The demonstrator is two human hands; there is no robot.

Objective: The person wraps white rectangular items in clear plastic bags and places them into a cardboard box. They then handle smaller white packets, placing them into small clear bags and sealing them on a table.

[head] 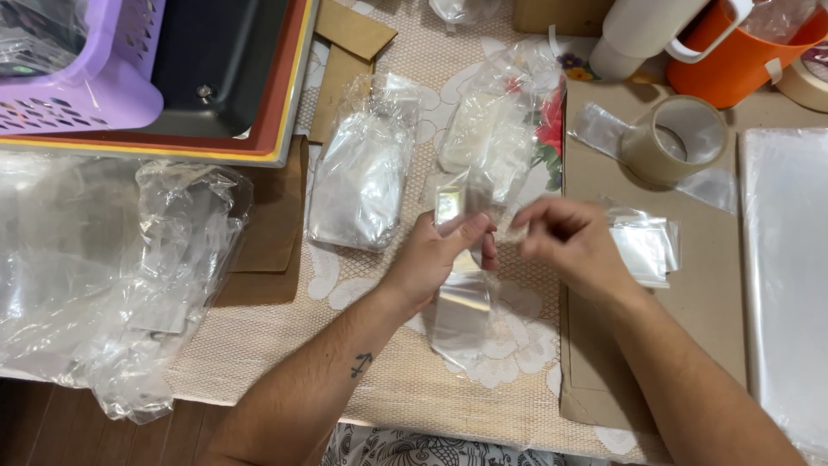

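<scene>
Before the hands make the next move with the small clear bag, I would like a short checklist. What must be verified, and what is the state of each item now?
1. Left hand grips the small clear bag: ok, thumb and fingers pinch its upper part.
2. Right hand also on the bag: cannot tell, its fingers are blurred at the bag's top edge.
3. Bag mouth open: cannot tell, the film is too clear and shiny.
4. Spare bags within reach: ok, a small stack of clear bags lies on the cardboard sheet just beside the right hand.
5. Tape roll at hand: ok, it sits on the cardboard beyond the right hand.
</scene>
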